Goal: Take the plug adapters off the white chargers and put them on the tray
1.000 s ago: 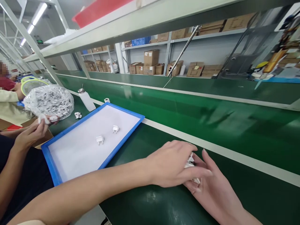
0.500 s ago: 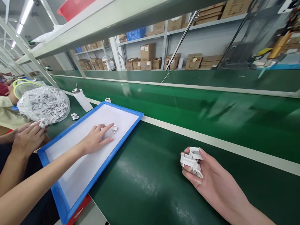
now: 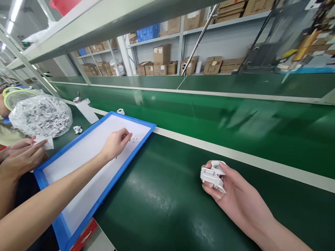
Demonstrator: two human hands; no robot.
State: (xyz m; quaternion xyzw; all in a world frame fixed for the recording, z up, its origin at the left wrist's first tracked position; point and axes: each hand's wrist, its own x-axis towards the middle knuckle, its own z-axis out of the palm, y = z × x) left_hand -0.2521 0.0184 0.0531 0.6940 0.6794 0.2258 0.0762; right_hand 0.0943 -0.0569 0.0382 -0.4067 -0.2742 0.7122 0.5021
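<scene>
My right hand rests palm up on the green belt, shut on a small stack of white plug pieces. My left hand reaches over the white inside of the blue-rimmed tray, its fingers curled together. One white plug lies on the tray right beside those fingertips. Whether the left hand has a piece in its fingers is hidden.
A co-worker's hands at the left hold a white piece. Behind them lie a clear bag of white parts, a white bottle and loose parts. A white stripe crosses the belt; shelves with boxes stand behind.
My left hand left the right hand, crossed to the tray and curled its fingers next to the plug. The right hand stayed, lifting its stack slightly.
</scene>
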